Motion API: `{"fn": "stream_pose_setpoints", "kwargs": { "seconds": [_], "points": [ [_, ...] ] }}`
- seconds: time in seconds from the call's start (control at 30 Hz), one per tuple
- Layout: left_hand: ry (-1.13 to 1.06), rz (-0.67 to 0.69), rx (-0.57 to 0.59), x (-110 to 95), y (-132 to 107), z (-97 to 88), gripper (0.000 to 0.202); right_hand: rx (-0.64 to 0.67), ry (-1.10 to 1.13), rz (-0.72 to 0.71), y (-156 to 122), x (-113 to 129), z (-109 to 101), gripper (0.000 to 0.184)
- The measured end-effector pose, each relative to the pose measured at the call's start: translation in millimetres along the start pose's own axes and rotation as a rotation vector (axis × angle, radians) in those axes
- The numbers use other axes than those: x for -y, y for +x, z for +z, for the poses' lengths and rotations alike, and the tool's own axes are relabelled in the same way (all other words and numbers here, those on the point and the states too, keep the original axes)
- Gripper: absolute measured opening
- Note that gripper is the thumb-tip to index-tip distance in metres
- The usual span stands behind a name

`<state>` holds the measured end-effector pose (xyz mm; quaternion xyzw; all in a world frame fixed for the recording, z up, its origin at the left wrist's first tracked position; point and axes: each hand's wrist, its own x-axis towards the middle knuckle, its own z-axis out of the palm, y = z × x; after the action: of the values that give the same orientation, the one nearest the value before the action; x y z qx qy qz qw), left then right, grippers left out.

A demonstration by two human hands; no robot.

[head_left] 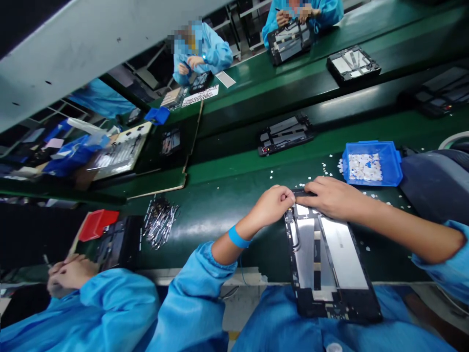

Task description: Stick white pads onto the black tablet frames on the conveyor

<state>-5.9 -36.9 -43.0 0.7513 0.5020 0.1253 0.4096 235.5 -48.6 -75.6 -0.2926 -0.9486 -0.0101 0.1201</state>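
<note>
An opened tablet [344, 249] with silver battery plates and a black frame rests in front of me, its near end overhanging the table edge by my blue smock. My left hand [274, 205] is closed in a pinch at the tablet's far left corner. Whatever sits between its fingertips is too small to make out. Reaching in from the right, my right hand [330, 198] lies over the tablet's far edge with fingers stretched out, one fingertip close to the left hand's pinch. A blue band [239, 237] circles my left wrist.
A blue bin [394, 164] of small white pieces stands beyond my right arm, with scraps scattered around it. Another opened tablet [286, 134] lies further back. Left are a pile of thin metal parts [160, 222], a red tray [97, 225] and a co-worker's hands [71, 275].
</note>
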Motion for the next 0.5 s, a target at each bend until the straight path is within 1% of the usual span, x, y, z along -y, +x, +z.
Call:
{"fn": "stream_pose_setpoints", "kwargs": {
  "seconds": [0.23,0.37,0.5],
  "points": [
    [0.07,0.0,-0.062,-2.0,-2.4,6.3,0.014,-0.011,0.0,-0.004,0.2,-0.3,1.3,0.041],
    [0.087,0.013,-0.104,0.3,-4.9,11.9,0.012,-0.027,0.013,-0.01,-0.2,-0.5,1.8,0.043],
    [0.067,0.009,-0.151,3.9,-8.0,16.9,0.008,-0.058,0.023,-0.021,-1.6,-1.1,3.3,0.039]
  ]
}}
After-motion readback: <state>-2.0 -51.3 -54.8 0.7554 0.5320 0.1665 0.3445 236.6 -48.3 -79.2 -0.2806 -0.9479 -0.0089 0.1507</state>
